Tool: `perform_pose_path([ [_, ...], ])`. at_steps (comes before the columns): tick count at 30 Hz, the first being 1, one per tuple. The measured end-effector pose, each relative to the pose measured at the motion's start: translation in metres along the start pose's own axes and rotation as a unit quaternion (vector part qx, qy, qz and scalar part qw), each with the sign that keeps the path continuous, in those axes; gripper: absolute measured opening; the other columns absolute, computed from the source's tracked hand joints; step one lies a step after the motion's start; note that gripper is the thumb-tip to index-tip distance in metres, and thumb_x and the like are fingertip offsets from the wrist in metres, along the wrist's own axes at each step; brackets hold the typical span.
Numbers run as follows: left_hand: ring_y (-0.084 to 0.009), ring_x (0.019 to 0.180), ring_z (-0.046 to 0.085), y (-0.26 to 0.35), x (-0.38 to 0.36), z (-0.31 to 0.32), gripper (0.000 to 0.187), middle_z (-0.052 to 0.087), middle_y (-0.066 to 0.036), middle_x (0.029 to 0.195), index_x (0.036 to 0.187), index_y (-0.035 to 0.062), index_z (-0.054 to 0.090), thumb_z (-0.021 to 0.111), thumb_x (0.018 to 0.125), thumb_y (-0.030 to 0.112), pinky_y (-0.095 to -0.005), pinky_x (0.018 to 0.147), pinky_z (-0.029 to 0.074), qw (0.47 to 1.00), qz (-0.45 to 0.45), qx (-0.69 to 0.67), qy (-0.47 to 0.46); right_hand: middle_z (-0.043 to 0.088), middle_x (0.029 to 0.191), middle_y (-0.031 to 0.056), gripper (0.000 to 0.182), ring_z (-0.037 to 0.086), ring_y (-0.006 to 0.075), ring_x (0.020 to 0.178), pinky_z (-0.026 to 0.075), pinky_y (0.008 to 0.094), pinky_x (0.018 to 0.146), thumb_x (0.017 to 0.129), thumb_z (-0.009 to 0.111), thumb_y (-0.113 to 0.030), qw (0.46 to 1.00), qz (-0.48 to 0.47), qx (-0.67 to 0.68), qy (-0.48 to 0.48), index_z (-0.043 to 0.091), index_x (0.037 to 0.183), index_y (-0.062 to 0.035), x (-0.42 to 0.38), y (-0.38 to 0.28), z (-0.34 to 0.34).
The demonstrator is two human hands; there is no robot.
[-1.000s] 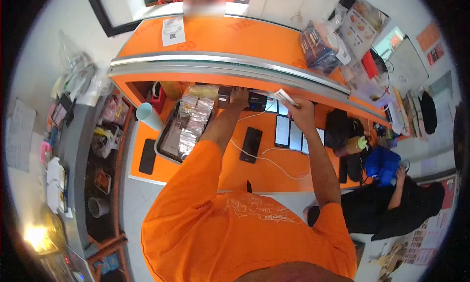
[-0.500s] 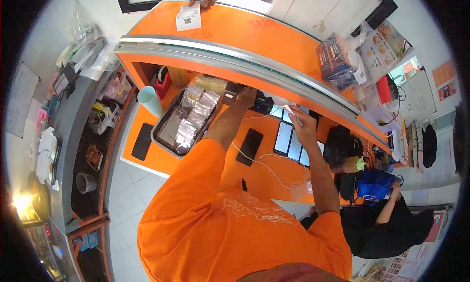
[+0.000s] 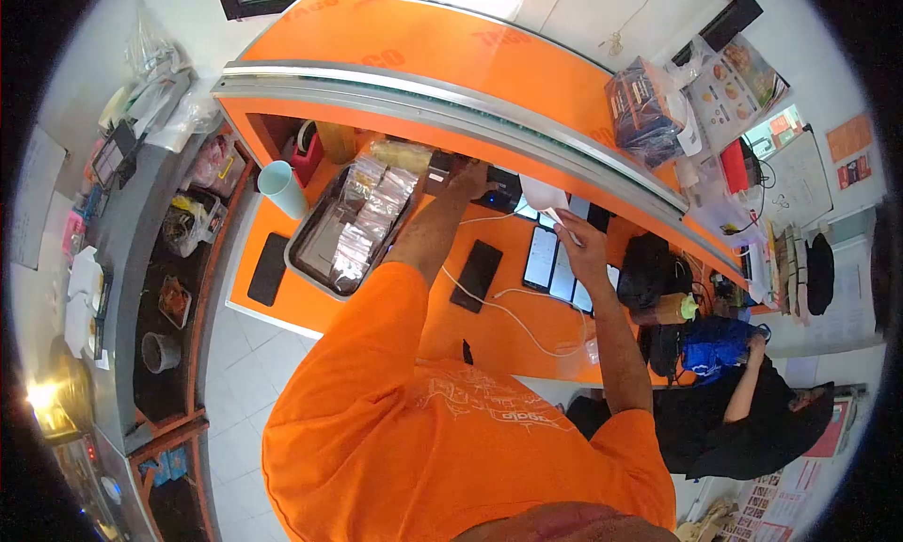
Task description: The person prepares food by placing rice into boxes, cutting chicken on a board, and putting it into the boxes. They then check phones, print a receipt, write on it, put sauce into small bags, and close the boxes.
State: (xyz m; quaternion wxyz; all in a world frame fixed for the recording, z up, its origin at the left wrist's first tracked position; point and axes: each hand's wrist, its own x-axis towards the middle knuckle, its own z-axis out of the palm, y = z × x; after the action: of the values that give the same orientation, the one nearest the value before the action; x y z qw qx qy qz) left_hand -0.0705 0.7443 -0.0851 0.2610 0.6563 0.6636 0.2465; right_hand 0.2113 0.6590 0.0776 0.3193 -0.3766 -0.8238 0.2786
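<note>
My left hand (image 3: 467, 178) reaches under the raised counter ledge and rests on a small black printer (image 3: 497, 190). My right hand (image 3: 576, 240) pinches a white paper slip (image 3: 546, 196) that comes out beside that printer. Below my right hand a row of phones (image 3: 555, 260) lies face up on the orange desk (image 3: 489, 330). A single black phone (image 3: 477, 276) with a white cable (image 3: 513, 316) lies between my arms.
A metal tray (image 3: 310, 250) of clear packets sits left of my arm, with a pale blue cup (image 3: 283, 188) and a dark phone (image 3: 266, 269) beside it. A wrapped box (image 3: 642, 109) stands on the upper counter (image 3: 423, 57). A person in black (image 3: 752, 401) sits at right.
The paper slip and the other person's hand on the upper counter are gone. My right hand has dropped from holding a slip high to pinching one by the printer.
</note>
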Motion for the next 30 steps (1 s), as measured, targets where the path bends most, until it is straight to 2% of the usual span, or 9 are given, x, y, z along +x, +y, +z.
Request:
perform_pose_path([
  [3, -0.0369, 0.147, 0.023, -0.009, 0.008, 0.008, 0.094, 0.020, -0.023, 0.159, 0.154, 0.0084, 0.016, 0.073, 0.086, 0.039, -0.0489, 0.119, 0.030, 0.999, -0.031, -0.035, -0.027, 0.071, 0.116, 0.0159, 0.021, 0.068, 0.0252, 0.110, 0.052, 0.0333, 0.093, 0.091, 0.068, -0.012, 1.000, 0.019, 0.013, -0.013, 0.072, 0.108, 0.0003, -0.004, 0.002, -0.001],
  [6, -0.0365, 0.148, 0.021, -0.014, 0.008, 0.014, 0.096, 0.019, -0.022, 0.160, 0.155, 0.0090, 0.013, 0.073, 0.086, 0.039, -0.0486, 0.119, 0.029, 1.000, 0.006, -0.022, 0.021, 0.070, 0.116, 0.0172, 0.021, 0.068, 0.0263, 0.109, 0.052, 0.0340, 0.094, 0.091, 0.068, -0.012, 1.000, 0.010, -0.008, -0.013, 0.072, 0.108, 0.0011, -0.010, 0.008, 0.000],
  [9, -0.0371, 0.143, 0.033, -0.013, 0.009, 0.017, 0.095, 0.035, -0.022, 0.153, 0.151, 0.0060, 0.026, 0.078, 0.081, 0.042, -0.0464, 0.117, 0.031, 0.999, -0.015, -0.011, 0.036, 0.070, 0.117, 0.0176, 0.021, 0.068, 0.0268, 0.110, 0.052, 0.0343, 0.095, 0.092, 0.068, -0.011, 0.998, -0.007, -0.049, -0.027, 0.072, 0.109, 0.0015, -0.017, 0.003, -0.001],
  [12, -0.0380, 0.142, 0.035, -0.002, 0.000, 0.007, 0.095, 0.037, -0.022, 0.152, 0.152, 0.0057, 0.026, 0.078, 0.081, 0.045, -0.0467, 0.117, 0.031, 0.999, -0.023, 0.017, 0.031, 0.070, 0.117, 0.0181, 0.021, 0.067, 0.0269, 0.112, 0.051, 0.0350, 0.097, 0.092, 0.068, -0.010, 0.999, 0.025, -0.012, -0.017, 0.072, 0.109, 0.0014, -0.027, 0.007, 0.004],
  [15, -0.0370, 0.148, 0.018, 0.015, -0.013, -0.013, 0.099, 0.018, -0.022, 0.160, 0.155, 0.0070, 0.015, 0.076, 0.084, 0.039, -0.0473, 0.121, 0.025, 0.999, -0.044, 0.002, -0.005, 0.070, 0.117, 0.0181, 0.022, 0.066, 0.0265, 0.113, 0.049, 0.0356, 0.099, 0.092, 0.068, -0.010, 0.999, 0.031, -0.001, -0.029, 0.071, 0.110, 0.0017, -0.036, 0.014, 0.006],
  [21, -0.0386, 0.148, 0.018, -0.008, 0.006, 0.014, 0.102, 0.019, -0.024, 0.159, 0.154, 0.0056, 0.016, 0.080, 0.081, 0.035, -0.0457, 0.121, 0.023, 1.000, 0.002, -0.013, 0.026, 0.069, 0.121, 0.0163, 0.024, 0.066, 0.0240, 0.113, 0.050, 0.0339, 0.096, 0.094, 0.067, -0.013, 0.997, 0.059, 0.009, -0.038, 0.070, 0.113, 0.0014, -0.055, 0.028, 0.008],
  [24, -0.0379, 0.145, 0.028, -0.009, 0.005, 0.017, 0.096, 0.027, -0.025, 0.156, 0.151, 0.0022, 0.023, 0.078, 0.082, 0.041, -0.0458, 0.118, 0.029, 0.995, 0.037, -0.030, 0.089, 0.069, 0.120, 0.0158, 0.023, 0.066, 0.0251, 0.112, 0.050, 0.0338, 0.096, 0.094, 0.067, -0.012, 0.996, 0.065, -0.018, -0.057, 0.070, 0.114, -0.0004, -0.065, 0.033, 0.007],
  [27, -0.0382, 0.145, 0.026, -0.006, 0.007, 0.016, 0.096, 0.026, -0.025, 0.156, 0.151, 0.0028, 0.023, 0.079, 0.081, 0.037, -0.0448, 0.119, 0.027, 0.996, -0.034, -0.076, 0.031, 0.069, 0.120, 0.0171, 0.022, 0.066, 0.0267, 0.113, 0.050, 0.0344, 0.097, 0.094, 0.066, -0.012, 0.995, 0.077, -0.006, -0.062, 0.071, 0.112, -0.0009, -0.078, 0.034, 0.008],
  [30, -0.0387, 0.146, 0.024, -0.023, 0.023, 0.035, 0.105, 0.021, -0.022, 0.159, 0.155, 0.0042, 0.012, 0.080, 0.080, 0.035, -0.0444, 0.121, 0.024, 0.998, -0.015, -0.031, 0.049, 0.069, 0.119, 0.0179, 0.022, 0.066, 0.0286, 0.112, 0.051, 0.0353, 0.097, 0.093, 0.067, -0.014, 0.994, 0.083, -0.028, -0.073, 0.071, 0.110, -0.0012, -0.092, 0.041, 0.006],
])
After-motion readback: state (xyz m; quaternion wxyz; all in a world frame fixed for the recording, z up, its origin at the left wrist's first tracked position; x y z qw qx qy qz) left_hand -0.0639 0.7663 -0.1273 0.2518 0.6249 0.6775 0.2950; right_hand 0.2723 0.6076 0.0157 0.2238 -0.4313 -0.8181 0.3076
